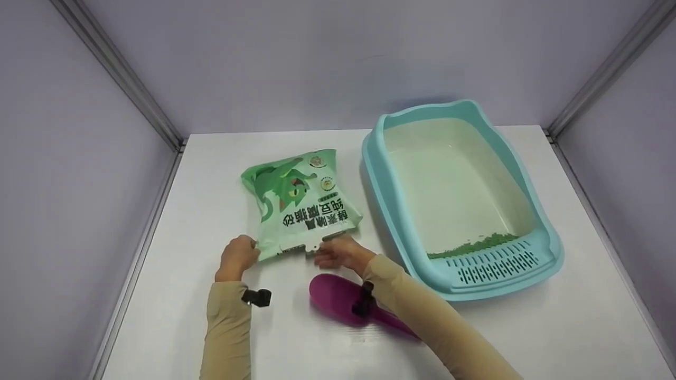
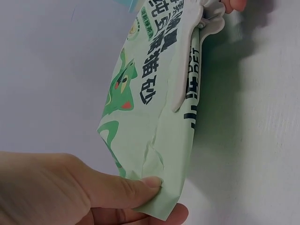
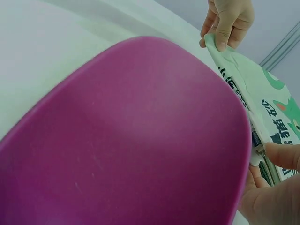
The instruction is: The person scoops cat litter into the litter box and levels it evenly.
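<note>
Green bag (image 1: 303,203), corner pinched by left hand (image 1: 238,257); white clip (image 2: 184,44) seemingly pinched by right hand (image 1: 340,252), partly hidden; edge best kept taut.

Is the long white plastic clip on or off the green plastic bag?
On: the left wrist view shows the clip along the edge of the bag; its tightness is unclear.

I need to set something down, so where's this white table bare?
The table is bare left of the green bag and left hand, and front right, between the blue tray and the right sleeve. It's crowded around the right hand, with the purple scoop close by; only a narrow gap separates bag and tray.
</note>
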`<action>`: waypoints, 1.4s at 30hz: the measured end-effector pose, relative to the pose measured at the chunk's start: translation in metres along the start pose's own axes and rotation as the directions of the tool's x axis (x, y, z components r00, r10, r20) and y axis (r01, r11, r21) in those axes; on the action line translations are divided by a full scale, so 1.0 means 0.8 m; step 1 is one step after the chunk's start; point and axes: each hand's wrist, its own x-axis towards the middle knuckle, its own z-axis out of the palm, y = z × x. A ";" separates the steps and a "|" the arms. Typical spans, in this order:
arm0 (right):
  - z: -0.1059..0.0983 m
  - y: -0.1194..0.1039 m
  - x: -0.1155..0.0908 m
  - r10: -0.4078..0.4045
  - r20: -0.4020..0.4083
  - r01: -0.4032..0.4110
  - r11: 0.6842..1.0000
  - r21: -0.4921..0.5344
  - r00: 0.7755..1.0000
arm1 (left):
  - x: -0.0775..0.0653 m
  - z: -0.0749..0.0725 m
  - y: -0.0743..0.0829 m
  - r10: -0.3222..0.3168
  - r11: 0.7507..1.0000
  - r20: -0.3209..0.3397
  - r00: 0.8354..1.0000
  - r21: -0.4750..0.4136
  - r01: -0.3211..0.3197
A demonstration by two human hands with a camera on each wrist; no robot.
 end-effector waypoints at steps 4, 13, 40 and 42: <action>0.002 -0.002 -0.003 -0.021 -0.018 0.020 0.999 -0.032 1.000 | 0.001 0.001 0.001 0.000 1.000 0.000 1.000 0.007 0.000; 0.002 -0.004 -0.006 -0.046 -0.033 0.043 0.997 -0.071 0.998 | 0.001 -0.001 0.000 0.025 1.000 -0.008 1.000 -0.003 -0.025; -0.026 -0.006 -0.031 -0.011 0.032 0.017 0.986 -0.166 0.999 | 0.004 0.002 -0.006 0.024 1.000 0.003 1.000 -0.001 -0.024; -0.027 -0.006 -0.034 -0.015 0.027 0.019 0.987 -0.161 1.000 | 0.005 0.002 -0.006 0.023 1.000 0.002 1.000 0.003 -0.023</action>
